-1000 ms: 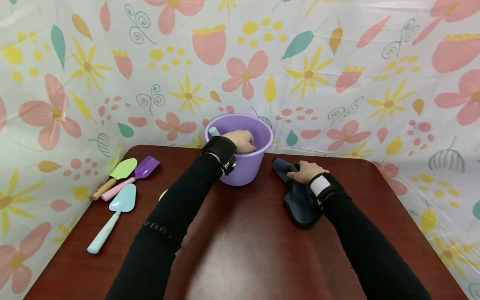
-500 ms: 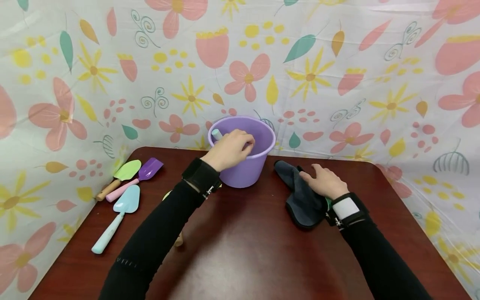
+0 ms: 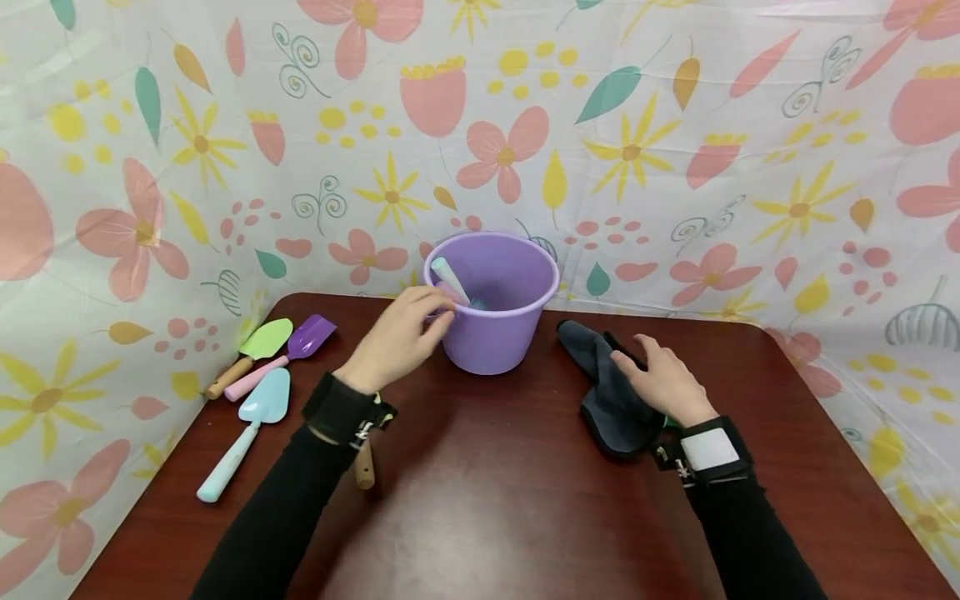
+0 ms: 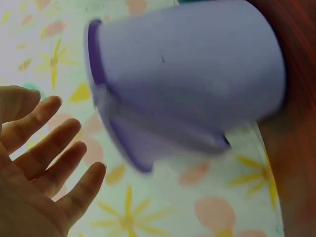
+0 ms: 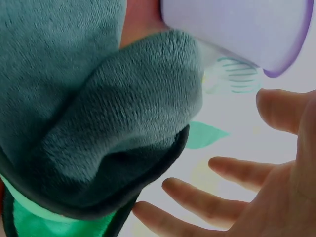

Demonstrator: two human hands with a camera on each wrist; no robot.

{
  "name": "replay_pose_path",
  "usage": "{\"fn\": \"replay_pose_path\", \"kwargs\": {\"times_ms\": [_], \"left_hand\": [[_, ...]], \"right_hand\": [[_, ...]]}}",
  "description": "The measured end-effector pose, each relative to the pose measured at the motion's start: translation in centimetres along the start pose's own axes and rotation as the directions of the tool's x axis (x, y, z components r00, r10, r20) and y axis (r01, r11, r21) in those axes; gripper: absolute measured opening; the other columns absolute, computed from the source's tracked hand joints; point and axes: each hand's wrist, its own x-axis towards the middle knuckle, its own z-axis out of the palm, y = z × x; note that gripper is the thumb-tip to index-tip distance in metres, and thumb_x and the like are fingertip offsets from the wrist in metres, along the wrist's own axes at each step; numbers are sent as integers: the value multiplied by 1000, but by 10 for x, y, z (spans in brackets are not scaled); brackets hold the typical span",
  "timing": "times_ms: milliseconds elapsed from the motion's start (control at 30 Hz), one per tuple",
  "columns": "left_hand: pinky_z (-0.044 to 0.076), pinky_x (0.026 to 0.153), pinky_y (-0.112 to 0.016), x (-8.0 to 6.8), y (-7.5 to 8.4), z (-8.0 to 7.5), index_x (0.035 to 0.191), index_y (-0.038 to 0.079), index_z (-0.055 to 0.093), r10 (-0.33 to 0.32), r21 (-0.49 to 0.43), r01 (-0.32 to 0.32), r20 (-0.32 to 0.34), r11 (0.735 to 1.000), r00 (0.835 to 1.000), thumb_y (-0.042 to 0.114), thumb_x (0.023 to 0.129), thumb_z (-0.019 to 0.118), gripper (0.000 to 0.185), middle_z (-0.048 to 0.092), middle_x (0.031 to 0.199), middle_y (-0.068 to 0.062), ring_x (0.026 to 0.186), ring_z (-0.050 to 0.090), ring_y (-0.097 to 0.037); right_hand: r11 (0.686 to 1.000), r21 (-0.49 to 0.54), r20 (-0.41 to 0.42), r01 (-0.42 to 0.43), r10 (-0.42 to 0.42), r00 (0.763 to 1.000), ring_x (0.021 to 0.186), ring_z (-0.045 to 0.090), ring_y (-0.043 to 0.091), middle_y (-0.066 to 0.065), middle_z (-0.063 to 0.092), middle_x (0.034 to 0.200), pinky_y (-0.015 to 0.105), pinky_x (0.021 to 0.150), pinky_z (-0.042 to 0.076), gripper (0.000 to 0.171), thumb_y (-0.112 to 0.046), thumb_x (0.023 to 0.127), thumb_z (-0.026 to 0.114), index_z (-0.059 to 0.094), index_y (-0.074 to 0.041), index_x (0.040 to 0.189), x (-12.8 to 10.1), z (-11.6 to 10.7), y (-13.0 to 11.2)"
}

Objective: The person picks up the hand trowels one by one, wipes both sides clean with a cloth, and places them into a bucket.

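Two hands work over the dark red desk [image 3: 487, 517], and we count them from the near edge outward. Our left hand [image 3: 397, 337] hangs just beside the near left wall of the one purple bucket [image 3: 491, 300], fingers loosely spread and gripping nothing; the left wrist view shows the fingers [image 4: 54, 163] straight and apart from the bucket [image 4: 187, 74], though that view is blurred. Our right hand [image 3: 663, 379] rests released on the one dark grey cloth [image 3: 607, 387], fingers spread; in the right wrist view the fingers [image 5: 232, 168] hover off the plush fold of the cloth [image 5: 98, 113], and a green lining shows at its lower edge.

Under the left wrist one wooden handle [image 3: 364, 471] pokes out; the rest of that tool is hidden by the sleeve.

Left of the bucket lie three small spades: one pale blue spade [image 3: 243, 433] nearest us, then one purple spade [image 3: 281, 354] with a pink handle, then one green spade [image 3: 251, 354] with a wooden handle.

Inside the bucket we see one pale mint handle [image 3: 448, 277] leaning on the left rim; its lower end is hidden.

One flowered sheet [image 3: 480, 125] closes the back and both sides.
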Motion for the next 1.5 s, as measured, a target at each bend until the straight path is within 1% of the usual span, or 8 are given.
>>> {"fn": "replay_pose_path", "kwargs": {"times_ms": [300, 500, 700, 833, 1067, 1200, 1300, 1500], "left_hand": [[46, 83, -42, -59, -34, -43, 108, 10, 68, -249, 88, 245, 42, 966, 968, 22, 101, 55, 19, 62, 110, -6, 102, 58, -23], [36, 48, -31, -98, -39, -50, 85, 14, 65, -333, 208, 315, 60, 926, 941, 23, 101, 55, 20, 47, 61, 4, 52, 45, -13], [30, 41, -31, -121, -38, -41, 78, 16, 63, -430, 266, 399, 65, 877, 901, 32, 100, 56, 28, 41, 52, 6, 44, 39, -13], [33, 41, -33, -130, -37, -29, 71, 16, 60, -547, 314, 490, 124, 813, 828, 46, 98, 55, 41, 45, 53, 2, 45, 42, -17], [44, 55, -44, -139, -37, -12, 78, 9, 67, -727, 456, 579, 284, 676, 625, 73, 92, 39, 71, 58, 73, -9, 66, 57, -27], [45, 59, -45, -145, -34, -1, 77, 11, 66, -765, 462, 610, 359, 644, 535, 79, 87, 36, 75, 55, 69, -8, 60, 57, -24], [44, 58, -44, -150, -34, 6, 76, 14, 67, -759, 441, 618, 385, 651, 525, 79, 87, 37, 73, 54, 66, -6, 56, 54, -22], [40, 54, -40, -160, -38, 12, 63, 17, 62, -748, 389, 639, 344, 663, 567, 66, 92, 48, 59, 53, 64, -3, 62, 53, -22]], "right_hand": [[1000, -20, -13, 3, -3, 1000, 123, 34, 61, 39, 24, 145, 73, 83, 36, 87, -64, 97, 39, 18, -1, 154, 3, 8, -2], [999, -39, 28, -12, 13, 1000, 126, 27, 62, 39, 20, 147, 76, 86, 31, 96, -68, 94, 42, 10, -1, 155, 14, 10, -2], [997, -73, 83, -32, 38, 996, 128, 25, 62, 40, 20, 147, 77, 86, 30, 101, -70, 92, 44, 8, -1, 155, 29, 13, 1], [994, -109, 127, -12, 26, 992, 128, 28, 60, 40, 23, 146, 74, 88, 33, 100, -67, 92, 48, 9, 0, 154, 39, 15, 2], [988, -153, 226, -28, 63, 972, 130, 31, 57, 40, 25, 146, 71, 93, 33, 100, -61, 91, 56, 8, 1, 154, 60, 19, -2], [983, -166, 282, -74, 119, 952, 130, 29, 58, 39, 24, 147, 70, 97, 30, 98, -56, 92, 58, 8, 2, 154, 72, 28, 0], [977, -187, 273, -100, 150, 950, 127, 32, 60, 39, 28, 145, 70, 95, 32, 87, -48, 94, 58, 18, 4, 151, 77, 37, 3], [964, -215, 132, -160, 190, 973, 108, 48, 59, 40, 46, 129, 70, 81, 38, 45, -22, 97, 52, 49, 7, 132, 79, 43, 0]]}}
